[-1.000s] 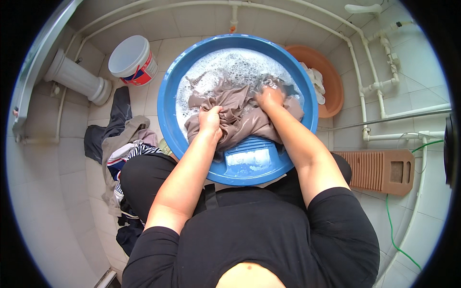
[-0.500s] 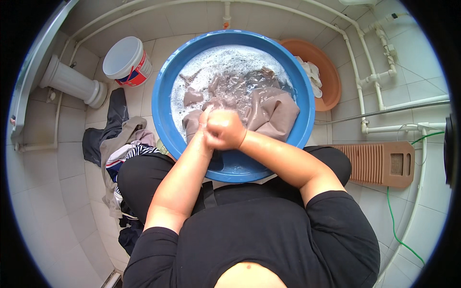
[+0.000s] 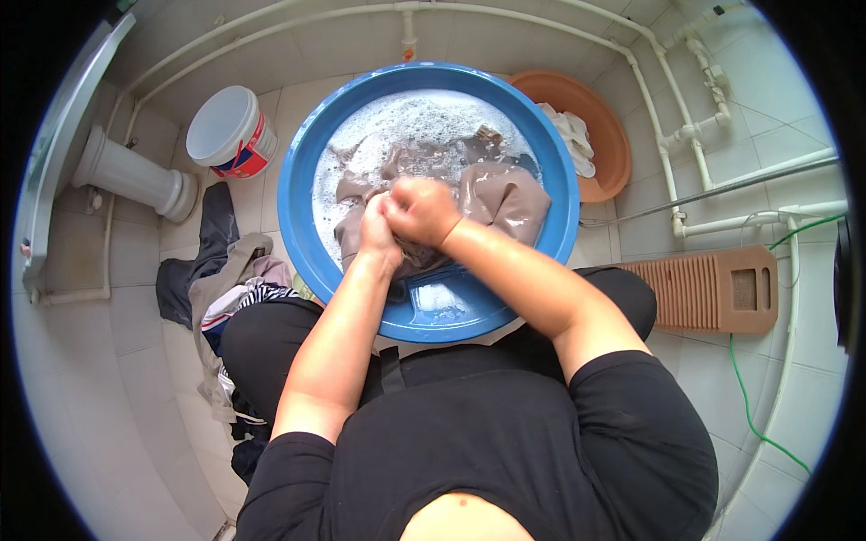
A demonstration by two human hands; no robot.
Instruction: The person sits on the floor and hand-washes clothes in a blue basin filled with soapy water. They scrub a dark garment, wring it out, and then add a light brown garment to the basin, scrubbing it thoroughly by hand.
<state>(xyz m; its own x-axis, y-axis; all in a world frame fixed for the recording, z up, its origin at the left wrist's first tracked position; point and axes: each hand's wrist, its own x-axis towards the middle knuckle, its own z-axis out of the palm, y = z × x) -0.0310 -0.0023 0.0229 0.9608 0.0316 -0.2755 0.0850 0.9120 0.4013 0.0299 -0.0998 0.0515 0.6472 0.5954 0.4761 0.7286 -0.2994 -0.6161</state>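
A wide blue basin (image 3: 561, 194) holds foamy water and a soaked grey-brown garment (image 3: 503, 200). Over the near-middle of the basin, my left hand (image 3: 380, 231) is closed on a part of the wet garment. Pressed up against it, my right hand (image 3: 420, 210) makes a fist on the same cloth. The knuckles hide the bunched fabric between the two hands. Part of the garment bulges above the suds right of my hands, and more of it lies soaked around and below them. White soap foam (image 3: 406, 113) covers the far side of the water.
Left of the basin stand a white bucket (image 3: 221, 126) and a white pedestal (image 3: 135, 176); a pile of clothes (image 3: 225, 261) lies on the floor. An orange-brown basin (image 3: 613, 135) with white cloth (image 3: 573, 135) sits behind right. A brown washboard (image 3: 695, 293) is beside my right knee. White pipes (image 3: 667, 171) line the walls.
My hands have shifted slightly: the right fist has risen a little away from me and the left hand sits lower beside it. The whole view has tilted a little.
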